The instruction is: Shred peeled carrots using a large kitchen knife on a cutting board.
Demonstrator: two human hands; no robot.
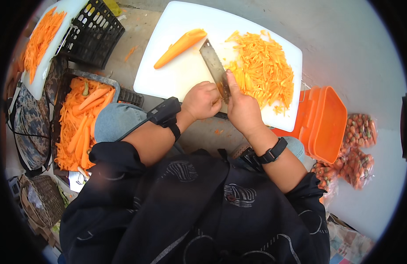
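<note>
My right hand point(242, 110) grips a knife point(210, 57) by its handle end, index finger stretched along the broad, stained blade. The blade points away from me over a white cutting board point(170, 77). Close against the blade's left side, my left hand point(203, 100) is curled into a fist; whether something is inside it is hidden. A bit of orange shows on the blade beside the left fingers. A peeled carrot point(180, 49), cut along one side, lies at the board's left. To the right of the knife spreads a heap of carrot strips point(264, 67).
At left stands a dark crate point(116, 86) of peeled carrots and peelings. Behind it are a black plastic basket point(91, 36) and another board point(63, 23) with carrot shreds. An orange plastic container point(329, 123) and bagged carrots point(358, 165) sit at right. A wicker basket point(46, 198) is lower left.
</note>
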